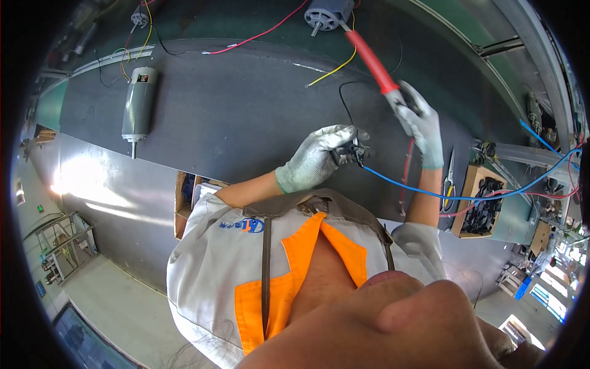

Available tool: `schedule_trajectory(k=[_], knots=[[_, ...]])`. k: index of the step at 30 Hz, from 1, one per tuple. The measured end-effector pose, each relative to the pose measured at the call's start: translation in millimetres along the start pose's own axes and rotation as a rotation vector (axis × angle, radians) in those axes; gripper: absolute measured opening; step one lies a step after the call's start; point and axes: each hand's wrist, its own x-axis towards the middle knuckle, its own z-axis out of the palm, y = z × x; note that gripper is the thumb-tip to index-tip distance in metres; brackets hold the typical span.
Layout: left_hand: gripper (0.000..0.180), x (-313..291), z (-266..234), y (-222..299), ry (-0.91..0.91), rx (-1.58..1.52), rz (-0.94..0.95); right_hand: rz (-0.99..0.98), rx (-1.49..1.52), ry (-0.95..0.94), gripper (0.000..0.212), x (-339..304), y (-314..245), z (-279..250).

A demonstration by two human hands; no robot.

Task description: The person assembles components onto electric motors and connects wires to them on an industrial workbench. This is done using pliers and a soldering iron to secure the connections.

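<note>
My left hand (pixel 319 157), in a whitish glove, is closed on a small black wire joint or connector (pixel 356 150). A black wire (pixel 345 101) runs up from it, and a blue wire (pixel 418 187) leads off to the right. My right hand (pixel 423 120), also gloved, grips the near end of a long red-sleeved tool (pixel 372 61); its exact kind I cannot make out. The tool's thin metal tip lies beside a grey motor (pixel 327 13) at the top edge, and I cannot tell whether they touch. A yellow wire (pixel 335 72) trails down from that motor.
Another grey motor (pixel 140 104) lies on the dark table (pixel 233 111) at the left. Yellow-handled scissors (pixel 450 178) rest at the right, beside a box of black parts (pixel 482 200). A red wire (pixel 264 34) crosses the far side. Metal framing (pixel 522 43) borders the right.
</note>
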Motion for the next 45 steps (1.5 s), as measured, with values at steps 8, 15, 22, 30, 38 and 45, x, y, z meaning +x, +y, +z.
schedule_trajectory(k=[8,15,22,30,38,45], knots=[[0.032,5,-2,-3,-0.096,-0.072,0.025,-0.082,-0.224,-0.220,0.058,45,-9,32],[0.037,10,-17,-4,-0.113,-0.022,-0.044,0.011,-0.034,0.286,0.055,-50,-11,-39],[0.034,6,-12,8,-0.076,0.104,-0.026,-0.266,-0.479,-0.174,0.085,-118,-32,-31],[0.023,17,-94,207,0.505,2.029,1.000,-0.568,0.683,-0.026,0.052,-114,-95,16],[0.095,-200,-229,322,1.326,2.097,0.243,0.192,-0.141,-0.293,0.046,-71,-27,43],[0.108,-181,-209,271,1.098,1.716,0.159,0.104,-0.352,-0.227,0.046,-67,-50,79]])
